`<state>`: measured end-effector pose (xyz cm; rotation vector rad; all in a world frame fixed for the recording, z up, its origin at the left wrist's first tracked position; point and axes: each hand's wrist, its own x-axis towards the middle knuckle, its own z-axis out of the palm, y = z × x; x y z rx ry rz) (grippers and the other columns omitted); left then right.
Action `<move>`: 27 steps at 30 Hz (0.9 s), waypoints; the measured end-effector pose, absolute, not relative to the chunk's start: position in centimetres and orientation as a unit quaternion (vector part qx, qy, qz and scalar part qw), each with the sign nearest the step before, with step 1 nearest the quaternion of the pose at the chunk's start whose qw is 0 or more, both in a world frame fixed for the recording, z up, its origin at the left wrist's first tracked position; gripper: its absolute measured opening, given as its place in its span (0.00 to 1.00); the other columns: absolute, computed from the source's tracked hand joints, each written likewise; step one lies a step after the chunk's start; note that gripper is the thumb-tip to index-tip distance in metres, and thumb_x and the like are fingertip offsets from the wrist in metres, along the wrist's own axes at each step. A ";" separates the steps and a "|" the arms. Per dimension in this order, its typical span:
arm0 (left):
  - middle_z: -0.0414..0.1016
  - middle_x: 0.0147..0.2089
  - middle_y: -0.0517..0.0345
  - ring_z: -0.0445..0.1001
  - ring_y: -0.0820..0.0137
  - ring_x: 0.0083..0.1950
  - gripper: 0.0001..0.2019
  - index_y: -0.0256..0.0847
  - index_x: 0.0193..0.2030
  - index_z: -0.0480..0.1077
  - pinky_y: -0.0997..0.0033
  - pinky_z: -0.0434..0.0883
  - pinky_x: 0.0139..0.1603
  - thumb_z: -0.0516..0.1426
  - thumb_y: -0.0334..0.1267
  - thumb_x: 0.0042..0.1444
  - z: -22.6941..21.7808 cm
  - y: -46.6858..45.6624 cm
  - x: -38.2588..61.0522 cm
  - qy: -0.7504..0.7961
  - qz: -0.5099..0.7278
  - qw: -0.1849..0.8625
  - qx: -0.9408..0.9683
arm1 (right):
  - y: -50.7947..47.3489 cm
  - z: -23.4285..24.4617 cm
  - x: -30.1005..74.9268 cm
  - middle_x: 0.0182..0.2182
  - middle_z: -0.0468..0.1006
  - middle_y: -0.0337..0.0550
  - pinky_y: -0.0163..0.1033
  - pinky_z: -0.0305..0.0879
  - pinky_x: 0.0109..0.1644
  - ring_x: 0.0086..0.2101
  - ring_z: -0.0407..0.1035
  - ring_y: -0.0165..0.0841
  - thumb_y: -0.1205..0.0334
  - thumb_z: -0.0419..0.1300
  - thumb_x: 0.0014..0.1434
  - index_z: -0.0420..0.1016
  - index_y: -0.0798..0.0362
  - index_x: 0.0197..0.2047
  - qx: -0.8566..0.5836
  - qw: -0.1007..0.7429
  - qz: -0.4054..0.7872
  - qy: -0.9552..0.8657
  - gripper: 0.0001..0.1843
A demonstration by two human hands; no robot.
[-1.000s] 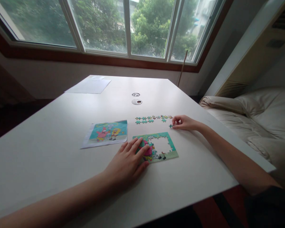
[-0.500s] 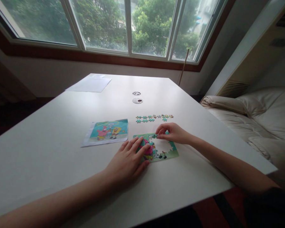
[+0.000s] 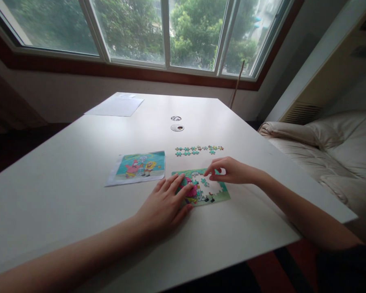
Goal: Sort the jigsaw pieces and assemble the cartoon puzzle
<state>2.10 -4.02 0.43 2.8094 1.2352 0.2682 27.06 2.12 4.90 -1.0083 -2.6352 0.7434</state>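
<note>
A partly built cartoon jigsaw puzzle (image 3: 215,194) lies on the white table (image 3: 64,195), with a white gap in its middle. My left hand (image 3: 166,203) lies flat on the puzzle's left part, fingers stretched out. My right hand (image 3: 228,171) hovers over the puzzle's upper right, fingertips pinched together by a small teal piece (image 3: 205,181) that lies in the gap. I cannot make out whether the fingers still grip the piece.
A printed reference picture (image 3: 138,167) lies left of the puzzle. A row of loose puzzle pieces (image 3: 198,149) sits behind it. Two small round items (image 3: 177,127) and a sheet of paper (image 3: 116,106) lie farther back. A cream sofa (image 3: 332,142) stands at right.
My right hand came from the loose pieces with a small teal piece to the puzzle, then shifted slightly right over the gap. My left hand stayed on the puzzle.
</note>
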 end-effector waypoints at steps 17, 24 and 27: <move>0.55 0.63 0.48 0.52 0.54 0.62 0.21 0.46 0.60 0.57 0.49 0.54 0.58 0.47 0.46 0.60 0.6 -4.1 2.2 0.406 0.088 0.037 0.909 | 2.4 4.0 26.8 0.22 0.70 0.41 0.34 0.55 0.32 0.28 0.61 0.29 0.52 0.57 0.55 0.69 0.55 0.23 -0.347 0.070 0.143 -0.924 0.16; 0.55 0.63 0.48 0.52 0.54 0.62 0.21 0.46 0.60 0.57 0.49 0.55 0.58 0.46 0.47 0.60 0.6 -4.1 2.1 0.402 0.090 0.036 0.910 | 2.7 4.8 28.0 0.34 0.72 0.44 0.34 0.60 0.39 0.34 0.65 0.30 0.63 0.56 0.57 0.72 0.53 0.45 -0.303 0.063 0.214 -0.926 0.13; 0.55 0.62 0.48 0.52 0.54 0.62 0.21 0.46 0.60 0.57 0.50 0.55 0.57 0.46 0.47 0.60 0.6 -4.1 2.2 0.405 0.089 0.032 0.909 | 2.7 4.7 27.9 0.34 0.72 0.44 0.34 0.60 0.39 0.33 0.65 0.30 0.63 0.56 0.56 0.74 0.51 0.46 -0.291 0.043 0.231 -0.927 0.14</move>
